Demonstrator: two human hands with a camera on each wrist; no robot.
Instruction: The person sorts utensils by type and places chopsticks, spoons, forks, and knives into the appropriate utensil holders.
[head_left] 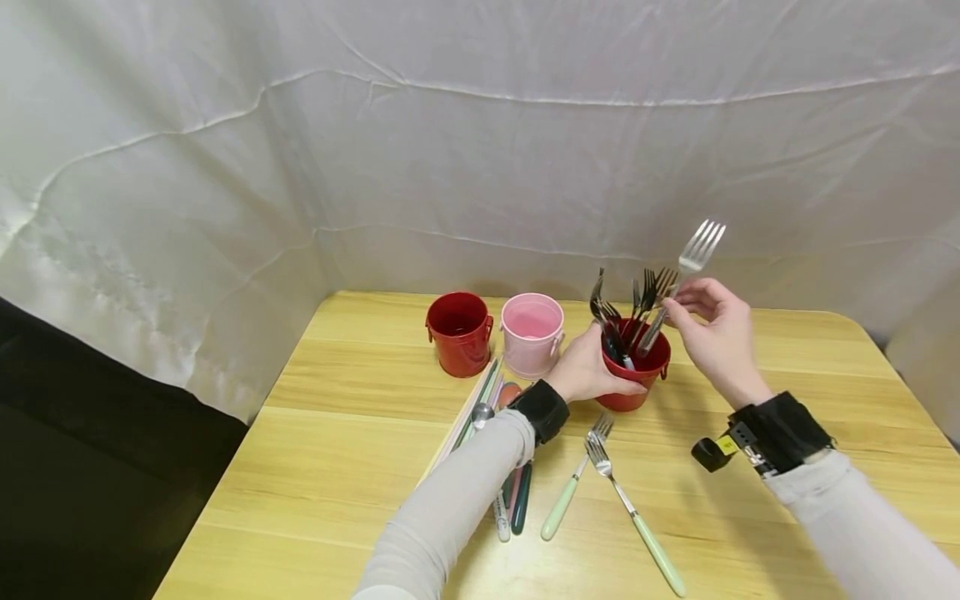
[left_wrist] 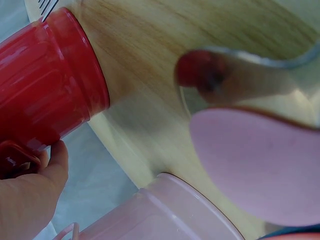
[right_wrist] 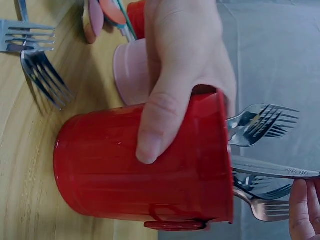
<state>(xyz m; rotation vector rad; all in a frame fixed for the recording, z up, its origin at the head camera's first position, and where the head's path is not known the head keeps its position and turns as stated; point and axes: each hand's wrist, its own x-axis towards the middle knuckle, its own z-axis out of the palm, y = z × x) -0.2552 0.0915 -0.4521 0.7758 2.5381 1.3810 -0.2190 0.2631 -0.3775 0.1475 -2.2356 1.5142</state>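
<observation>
The silver fork (head_left: 692, 258), pinched by thumb and fingers of the right hand (head_left: 712, 329), has its handle end within the mouth of the red bucket (head_left: 622, 402), though the right wrist view cuts off its tines. Its long axis is slanted, tines upward and to the right, while the left hand (head_left: 588, 367) grasps the bucket, with fingers partly hidden behind it. The pink bucket (head_left: 528, 354) stands to the left, and rightward the table (head_left: 825, 375) continues to its rounded far corner.
</observation>
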